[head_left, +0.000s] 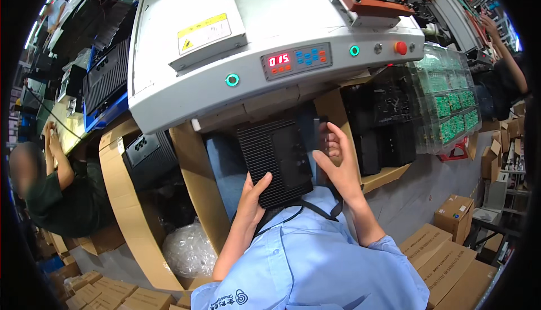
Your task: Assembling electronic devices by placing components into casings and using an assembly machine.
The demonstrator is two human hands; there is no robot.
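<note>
A black ribbed metal housing [262, 163], like a heat-sink case, is tilted above my lap with a smooth raised panel on its right half. My left hand [252, 202] grips its lower left edge, thumb across the ribs. Just off the right edge is my right hand [342, 169], its fingers curled around a small dark flat piece [320, 134]. That piece is smeared by motion, and I cannot make out its kind. A black strap [321, 208] lies below the housing, against my blue shirt.
Ahead stands a white machine [186, 98] with a lit display, buttons and a red knob [400, 48]. Cardboard boxes flank my legs: the left one [121, 197] holds a black housing and clear wrap. Green circuit boards in clear trays [451, 110] are stacked right. Co-workers sit either side.
</note>
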